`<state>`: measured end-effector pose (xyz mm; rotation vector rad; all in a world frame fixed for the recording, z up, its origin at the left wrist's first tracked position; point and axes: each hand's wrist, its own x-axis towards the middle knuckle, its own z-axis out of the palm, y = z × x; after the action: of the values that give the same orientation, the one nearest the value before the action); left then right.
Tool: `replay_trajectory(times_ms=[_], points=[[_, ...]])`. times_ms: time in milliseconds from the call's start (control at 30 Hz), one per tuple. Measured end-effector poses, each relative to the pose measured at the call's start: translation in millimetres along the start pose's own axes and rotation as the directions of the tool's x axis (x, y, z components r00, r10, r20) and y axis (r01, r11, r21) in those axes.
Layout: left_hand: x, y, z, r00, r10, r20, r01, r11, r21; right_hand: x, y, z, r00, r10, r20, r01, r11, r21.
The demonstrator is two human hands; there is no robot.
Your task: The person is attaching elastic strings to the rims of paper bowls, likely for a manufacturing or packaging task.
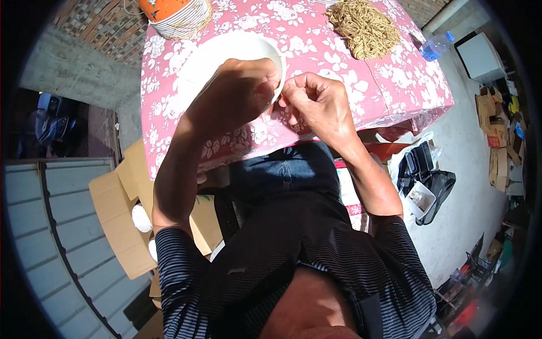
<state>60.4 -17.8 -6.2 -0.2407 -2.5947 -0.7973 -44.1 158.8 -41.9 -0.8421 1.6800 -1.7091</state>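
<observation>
A white round container (228, 50), overexposed by sunlight, lies on the pink flowered tablecloth in front of me. My left hand (248, 82) is closed at its right rim, fingers curled round the edge and partly hidden. Close beside it, my right hand (319, 101) pinches with thumb and forefinger; what it holds is too small to make out. A bit of orange shows below the fingers. Toward the far right lies a loose heap of tan twine (364, 31), with a thin strand trailing from it toward the near table edge.
An orange pot wound with pale cord (178, 17) stands at the far left. A water bottle (436, 46) is by the table's right edge. Open cardboard boxes (121, 209) sit at lower left. A black bag (432, 186) with a white tub lies on the floor at right.
</observation>
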Motion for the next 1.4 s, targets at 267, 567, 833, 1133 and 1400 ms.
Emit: replay_trajectory(times_ms=[267,567,833,1133,1400], points=[[-3,-5,-4,0.992,-0.114,0.047,0.118,0.988,-0.101,1,2,-9,0.994,0.086,0.065,-0.093,0.99,0.108],[-10,1,-10,0.943,-0.312,0.113,0.331,0.912,-0.244,-1,-5,0,0.998,0.039,0.039,-0.043,0.994,0.098],[-9,27,-22,0.964,-0.265,0.015,0.263,0.942,-0.209,-3,-11,3,0.983,-0.159,0.087,0.16,0.987,-0.005],[-13,20,-5,0.954,-0.294,-0.054,0.264,0.912,-0.313,2,-4,2,0.998,-0.059,0.024,0.056,0.991,0.118],[-6,20,2,0.939,-0.244,-0.24,0.221,0.968,-0.121,1,-5,6,0.97,-0.241,-0.005,0.24,0.965,-0.106]])
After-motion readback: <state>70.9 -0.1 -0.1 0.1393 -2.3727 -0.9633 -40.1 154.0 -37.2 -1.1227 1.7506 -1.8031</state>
